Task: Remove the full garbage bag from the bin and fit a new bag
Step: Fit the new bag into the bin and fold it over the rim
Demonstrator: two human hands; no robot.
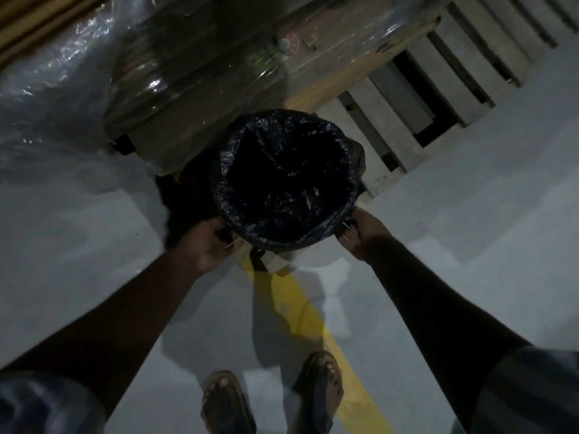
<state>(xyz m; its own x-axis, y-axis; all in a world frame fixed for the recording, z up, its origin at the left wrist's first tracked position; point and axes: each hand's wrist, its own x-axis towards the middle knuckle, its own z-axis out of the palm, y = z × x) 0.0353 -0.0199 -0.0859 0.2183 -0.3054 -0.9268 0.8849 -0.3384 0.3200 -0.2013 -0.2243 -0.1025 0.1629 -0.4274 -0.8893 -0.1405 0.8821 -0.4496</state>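
- The black bag (283,173) sits between the two grips and just past them. Its edge is folded over the round rim of the bin, and it hides almost all of the bin.
- The bag looks thin, soft and shiny. It will likely crinkle and slip, and it could tear if pulled hard at one spot.
- It is too dark inside to tell how full the bag is. If it is full, it may be heavy.
- The best place to hold seems to be the folded edge, one side for each grip.
- The left grip (213,242) is curled on the bag's edge at the near left side.
- The right grip (360,233) is curled on the edge at the near right side.
- Both arms reach out and down, and the hands are about level.
- Below the grips lies the grey floor (94,245) with a yellow line (313,311).
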